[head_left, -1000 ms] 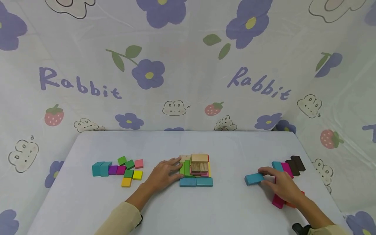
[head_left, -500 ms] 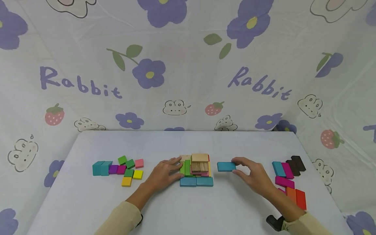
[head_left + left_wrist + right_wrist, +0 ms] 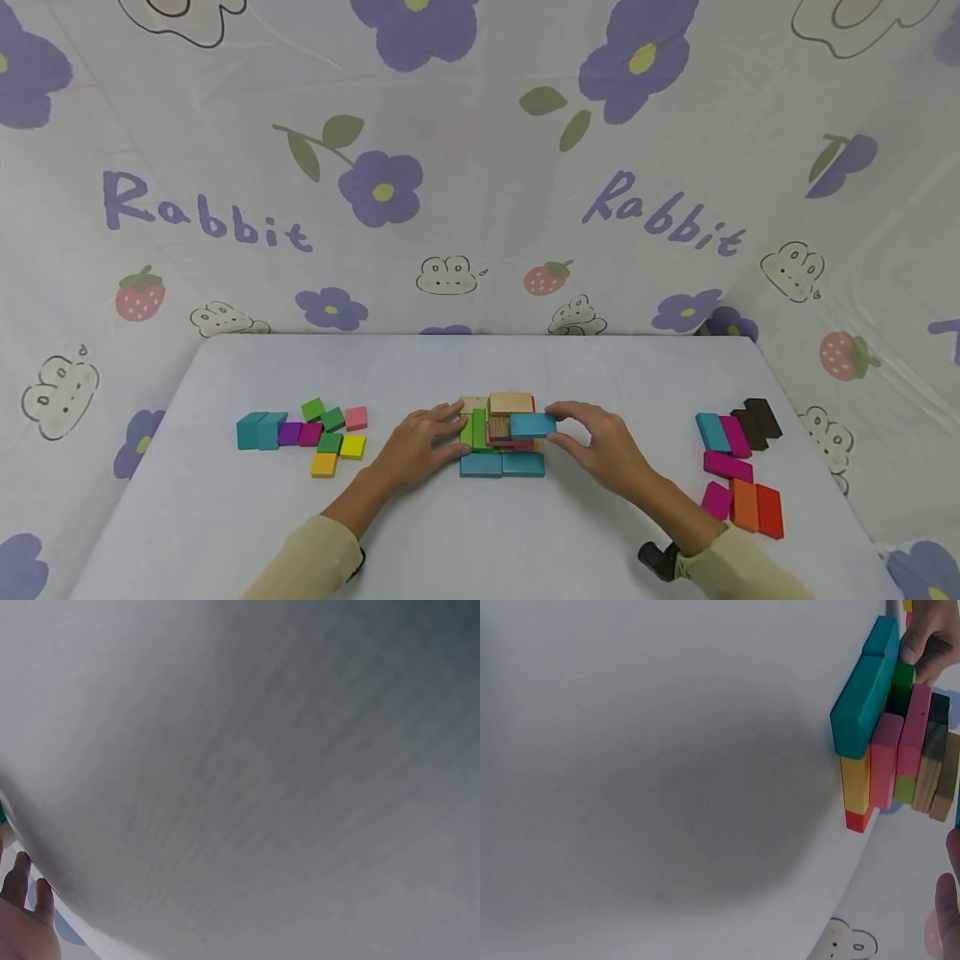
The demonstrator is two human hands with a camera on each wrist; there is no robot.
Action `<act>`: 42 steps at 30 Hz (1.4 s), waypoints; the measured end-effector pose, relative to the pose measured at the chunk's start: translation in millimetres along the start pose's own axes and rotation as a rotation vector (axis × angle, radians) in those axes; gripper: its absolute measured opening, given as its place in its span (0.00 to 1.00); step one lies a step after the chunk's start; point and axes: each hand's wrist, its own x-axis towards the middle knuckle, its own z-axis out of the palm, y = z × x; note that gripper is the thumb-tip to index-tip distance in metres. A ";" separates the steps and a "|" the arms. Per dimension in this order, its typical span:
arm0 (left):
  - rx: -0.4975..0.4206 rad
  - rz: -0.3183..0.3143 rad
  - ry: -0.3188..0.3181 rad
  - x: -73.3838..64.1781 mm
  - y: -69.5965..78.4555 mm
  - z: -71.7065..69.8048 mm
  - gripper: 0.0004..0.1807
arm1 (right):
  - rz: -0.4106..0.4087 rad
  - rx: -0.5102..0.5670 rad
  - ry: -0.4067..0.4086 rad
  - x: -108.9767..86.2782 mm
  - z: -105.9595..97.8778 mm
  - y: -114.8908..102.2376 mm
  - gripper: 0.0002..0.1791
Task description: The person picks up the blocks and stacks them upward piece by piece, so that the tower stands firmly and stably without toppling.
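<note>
In the head view, a low stack of coloured blocks stands mid-table, with a pale wooden block [image 3: 511, 403] on top at the back, green blocks [image 3: 478, 429] at its left and two blue blocks [image 3: 480, 465] along its front. My right hand [image 3: 607, 446] pinches another blue block [image 3: 533, 426] by its right end, between thumb and fingers. That block overlaps the striped wooden blocks [image 3: 498, 428] in this view. Against the stack's left side rests my left hand [image 3: 416, 446], fingers extended. The right wrist view shows its thumb at a green block [image 3: 902, 686].
Teal blocks [image 3: 261, 431] and small cubes, among them a yellow cube [image 3: 352, 447], lie at the left. At the right are an orange block [image 3: 745, 504], a red block [image 3: 769, 511], magenta blocks [image 3: 727, 467] and dark brown blocks [image 3: 762, 418]. Printed cloth [image 3: 480, 167] hangs behind.
My right hand has carried the blue block leftward from the right-hand group to over the stack. The left hand has stayed at the stack's left side.
</note>
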 end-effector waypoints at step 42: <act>-0.006 0.011 0.002 0.2 -1.1 0.0 0.30 | 0.029 0.071 -0.113 19.6 26.2 4.2 0.38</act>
